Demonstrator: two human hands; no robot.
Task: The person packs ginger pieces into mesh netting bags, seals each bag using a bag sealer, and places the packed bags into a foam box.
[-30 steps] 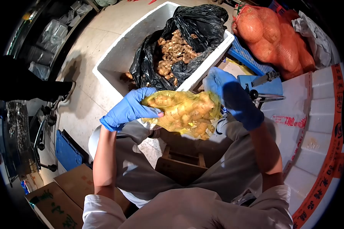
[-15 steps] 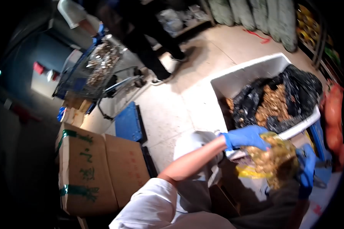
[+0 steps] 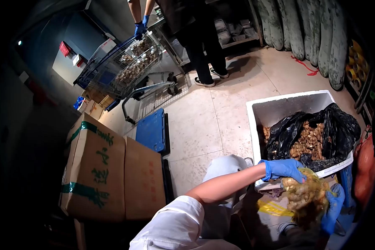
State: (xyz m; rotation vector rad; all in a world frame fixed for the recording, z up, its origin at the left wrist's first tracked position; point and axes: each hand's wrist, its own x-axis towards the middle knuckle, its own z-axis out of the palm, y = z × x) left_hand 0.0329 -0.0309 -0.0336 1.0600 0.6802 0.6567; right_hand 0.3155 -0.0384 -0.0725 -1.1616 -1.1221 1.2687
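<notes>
Left, a green-taped cardboard box (image 3: 98,171) near a blue plastic platform (image 3: 151,130); beyond, a loaded shopping cart (image 3: 108,79) beside a person (image 3: 198,37); upper right, long green gourds (image 3: 314,33).

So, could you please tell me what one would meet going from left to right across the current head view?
Green-taped cardboard box, blue panel, another person's black shoes, white foam box, red net sack.

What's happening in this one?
A seated person in blue gloves holds a yellow mesh bag of ginger between the left hand and the right hand. Just beyond it stands a white foam box with more ginger in a black plastic bag. Farther off, a second person stands beside a loaded shopping cart.
</notes>
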